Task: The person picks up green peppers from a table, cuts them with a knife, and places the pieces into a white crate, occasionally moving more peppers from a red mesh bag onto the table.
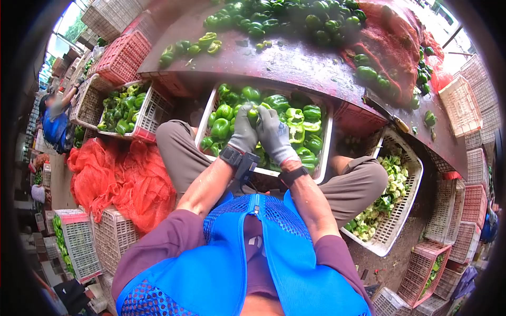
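My left hand and my right hand, both in grey gloves, meet over a white crate of green peppers between my legs. The fingers of both hands are curled round a green pepper, mostly hidden by the gloves. Whole green peppers lie left of my hands in the crate. To the right, some peppers are cut open and show pale insides.
A table ahead bears green peppers and a red mesh sack. On the right stands a crate of pepper cores. Red netting and a crate of peppers are at left. Another person is at far left.
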A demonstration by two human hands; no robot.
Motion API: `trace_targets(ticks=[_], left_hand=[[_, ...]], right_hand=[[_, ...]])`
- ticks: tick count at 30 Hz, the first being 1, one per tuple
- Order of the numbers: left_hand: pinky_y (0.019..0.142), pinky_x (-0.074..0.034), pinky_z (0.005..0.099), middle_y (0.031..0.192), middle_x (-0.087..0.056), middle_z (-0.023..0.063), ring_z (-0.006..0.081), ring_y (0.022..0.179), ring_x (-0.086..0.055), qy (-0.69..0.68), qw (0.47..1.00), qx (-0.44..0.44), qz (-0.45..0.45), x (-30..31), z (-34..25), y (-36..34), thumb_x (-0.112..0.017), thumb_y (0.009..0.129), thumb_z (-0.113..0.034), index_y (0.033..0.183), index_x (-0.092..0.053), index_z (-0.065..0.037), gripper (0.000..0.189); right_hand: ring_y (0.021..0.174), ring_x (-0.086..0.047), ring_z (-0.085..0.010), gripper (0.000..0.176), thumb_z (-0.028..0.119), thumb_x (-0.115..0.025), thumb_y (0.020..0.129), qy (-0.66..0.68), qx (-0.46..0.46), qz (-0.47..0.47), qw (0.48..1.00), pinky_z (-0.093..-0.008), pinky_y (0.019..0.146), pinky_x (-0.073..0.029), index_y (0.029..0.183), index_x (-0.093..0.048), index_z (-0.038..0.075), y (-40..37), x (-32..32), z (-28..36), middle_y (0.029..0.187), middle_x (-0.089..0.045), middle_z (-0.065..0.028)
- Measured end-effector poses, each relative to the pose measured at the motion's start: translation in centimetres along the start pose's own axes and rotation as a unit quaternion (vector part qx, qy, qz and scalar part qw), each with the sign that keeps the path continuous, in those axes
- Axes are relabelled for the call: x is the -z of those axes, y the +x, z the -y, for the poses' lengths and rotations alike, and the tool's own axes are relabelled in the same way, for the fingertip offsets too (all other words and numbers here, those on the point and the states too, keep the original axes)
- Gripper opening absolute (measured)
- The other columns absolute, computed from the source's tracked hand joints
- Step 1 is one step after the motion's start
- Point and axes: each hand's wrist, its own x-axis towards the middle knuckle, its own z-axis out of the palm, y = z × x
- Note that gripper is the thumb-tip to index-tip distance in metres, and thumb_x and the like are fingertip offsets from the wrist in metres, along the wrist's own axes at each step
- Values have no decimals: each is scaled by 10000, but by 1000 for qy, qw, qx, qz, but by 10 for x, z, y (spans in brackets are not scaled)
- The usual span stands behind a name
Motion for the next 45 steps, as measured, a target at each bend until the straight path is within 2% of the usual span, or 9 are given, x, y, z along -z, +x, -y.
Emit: trace_targets(ticks=[9, 19, 22, 23, 26, 31, 33, 37, 45], left_hand=[[944, -548, 453, 1134, -665, 91, 244, 1029, -659, 14, 975, 181, 130, 6, -17, 9, -597, 908, -189, 1164, -615, -89, 276], [882, -548, 331, 1163, -654, 38, 186, 1069, -621, 155, 954, 204, 156, -17, 32, 6, -618, 902, -276, 1237, -613, -132, 365], [998, -469, 328, 1152, -632, 84, 213, 1139, -572, 479, 853, -52, 201, -17, 26, 13, -646, 809, -88, 1122, -660, -76, 314], [957, -481, 308, 1115, -634, 91, 183, 1083, -584, 636, 683, -242, 267, -25, 16, 11, -644, 827, -66, 1063, -661, -37, 239], [938, -473, 316, 1117, -650, 112, 192, 1054, -601, 562, 789, -147, 201, -74, 16, -5, -632, 868, -129, 1131, -638, -12, 289], [673, -519, 417, 856, -631, 115, 339, 711, -623, 692, 441, -420, 387, -95, 79, -6, -698, 799, -182, 999, -648, -82, 230], [779, -488, 412, 1074, -616, 116, 296, 970, -620, 829, 246, -249, 436, -85, 119, -6, -657, 820, -284, 1138, -631, -136, 351], [973, -411, 455, 1361, -522, 137, 316, 1265, -463, 794, 235, -272, 491, -34, 154, -7, -623, 859, -434, 1410, -520, -180, 615], [1009, -400, 502, 1557, -348, 152, 403, 1328, -416, 835, 235, -180, 464, -35, 164, -6, -647, 842, -507, 1497, -417, -207, 755]], right_hand=[[680, -602, -120, 204, 193, -570, 965, 398, -385, 136, 822, -281, 607, -492, 1079, -659, 49, 28, 38, -35, 869, -687, -49], [480, -493, -74, 218, 280, -624, 974, 585, -408, 15, 701, -235, 431, -406, 1011, -599, 66, 14, 95, -24, 680, -546, 27], [476, -489, -66, 161, 232, -618, 952, 507, -353, -51, 784, -227, 440, -373, 903, -634, 79, 13, 151, -16, 611, -519, 33], [477, -497, -64, 128, 187, -620, 930, 410, -372, -88, 828, -221, 449, -374, 900, -662, 70, 8, 181, -11, 621, -548, 22], [506, -516, -32, 193, 139, -607, 952, 241, -281, -224, 901, -186, 442, -390, 1119, -629, 45, -17, 252, -27, 802, -636, -13], [543, -452, -16, 305, 170, -621, 976, 153, -322, -342, 870, -170, 437, -358, 1244, -556, 39, -80, 324, -42, 781, -527, 26], [554, -453, -24, 308, 162, -611, 979, 111, -374, -344, 854, -173, 460, -370, 1251, -551, 29, -96, 330, -34, 781, -506, 28], [647, -435, -16, 703, 50, -570, 954, 55, -370, -365, 853, -178, 540, -379, 1573, -256, 160, -123, 335, -43, 1021, -588, 2], [1143, -581, -278, 540, 75, -580, 890, -221, -459, -260, 820, -371, 1001, -426, 1403, -447, -26, -226, 359, -138, 1297, -598, -197]])
